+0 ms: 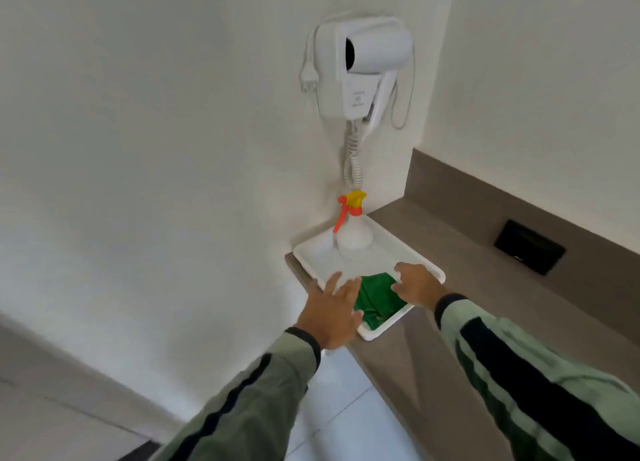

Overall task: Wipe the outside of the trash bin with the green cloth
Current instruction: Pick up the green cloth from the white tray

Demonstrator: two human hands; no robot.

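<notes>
- Two hands are seen reaching over a white tray set on a grey-brown counter.
- The left hand is spread flat with fingers splayed, its grip released and holding nothing.
- The right hand is curled loosely, its grip also released.
- The green cloth is bunched in the tray between the two grips, just beside both sets of fingertips; contact cannot be told.
- A white spray bottle with a red and yellow trigger is stood in the tray beyond the grips.
- A white hair dryer is mounted on the wall above, well beyond the grips.
</notes>
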